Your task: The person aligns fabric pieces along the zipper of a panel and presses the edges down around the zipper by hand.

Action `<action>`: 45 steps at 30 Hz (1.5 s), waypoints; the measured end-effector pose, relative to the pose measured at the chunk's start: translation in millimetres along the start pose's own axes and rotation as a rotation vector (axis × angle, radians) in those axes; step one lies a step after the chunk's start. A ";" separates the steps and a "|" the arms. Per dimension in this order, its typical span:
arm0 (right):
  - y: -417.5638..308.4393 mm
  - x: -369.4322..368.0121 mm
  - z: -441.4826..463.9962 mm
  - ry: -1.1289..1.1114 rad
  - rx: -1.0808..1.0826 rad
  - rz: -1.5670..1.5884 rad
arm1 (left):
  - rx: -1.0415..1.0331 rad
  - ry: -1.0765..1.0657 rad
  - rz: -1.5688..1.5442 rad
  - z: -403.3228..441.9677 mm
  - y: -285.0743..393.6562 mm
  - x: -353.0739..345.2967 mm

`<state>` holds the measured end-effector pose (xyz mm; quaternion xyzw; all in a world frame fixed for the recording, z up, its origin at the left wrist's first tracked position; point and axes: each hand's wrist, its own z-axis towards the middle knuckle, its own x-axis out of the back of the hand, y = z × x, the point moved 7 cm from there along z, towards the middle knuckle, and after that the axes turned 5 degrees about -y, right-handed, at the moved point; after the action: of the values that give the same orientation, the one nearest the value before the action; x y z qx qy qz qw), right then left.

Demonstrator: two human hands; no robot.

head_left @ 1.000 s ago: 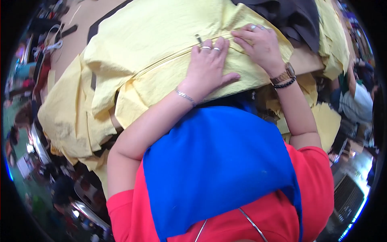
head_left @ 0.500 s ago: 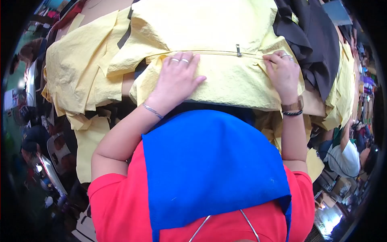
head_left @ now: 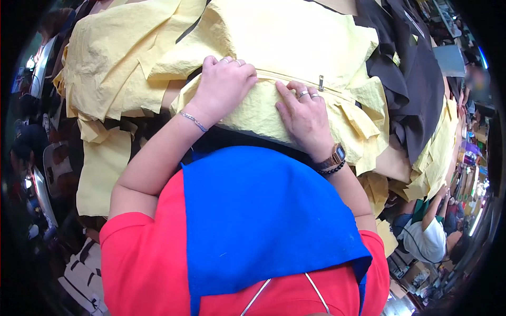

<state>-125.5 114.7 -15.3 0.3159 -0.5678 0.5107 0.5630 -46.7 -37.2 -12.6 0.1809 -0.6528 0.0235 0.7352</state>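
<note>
A yellow fabric piece with a zipper sewn across it lies in front of me. The dark metal zipper pull stands up from the tape. At the zipper's left end, my left hand has its fingers curled closed on the yellow cloth. My right hand rests on the cloth just below the zipper, left of the pull. Its fingers are outstretched, the index fingertip beside the tape, and it holds nothing. Folded cloth bunches to the right of that hand.
More yellow fabric is heaped on the left, and dark cloth on the right. Further yellow pieces hang at the right edge. A person in a white shirt is at the lower right.
My right hand has moved left along the zipper, from its right end to beside the left hand, and its pinch has opened. The left hand's fingers have curled. The cloth's right side has folded.
</note>
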 end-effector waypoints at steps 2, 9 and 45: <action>-0.6 -1.9 0.4 -0.009 0.005 -0.032 | 0.049 -0.006 -0.049 2.1 -2.9 0.5; 0.5 -3.9 0.7 -0.052 0.022 -0.038 | 0.213 -0.091 -0.186 13.0 -13.3 -4.5; -6.7 3.1 13.9 -0.121 0.041 -0.101 | 0.394 -0.282 -0.316 4.2 -50.7 6.2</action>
<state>-124.1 100.6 -8.7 0.3860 -0.5734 0.4732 0.5462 -36.1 -87.0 -18.2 0.4211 -0.6952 0.0097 0.5825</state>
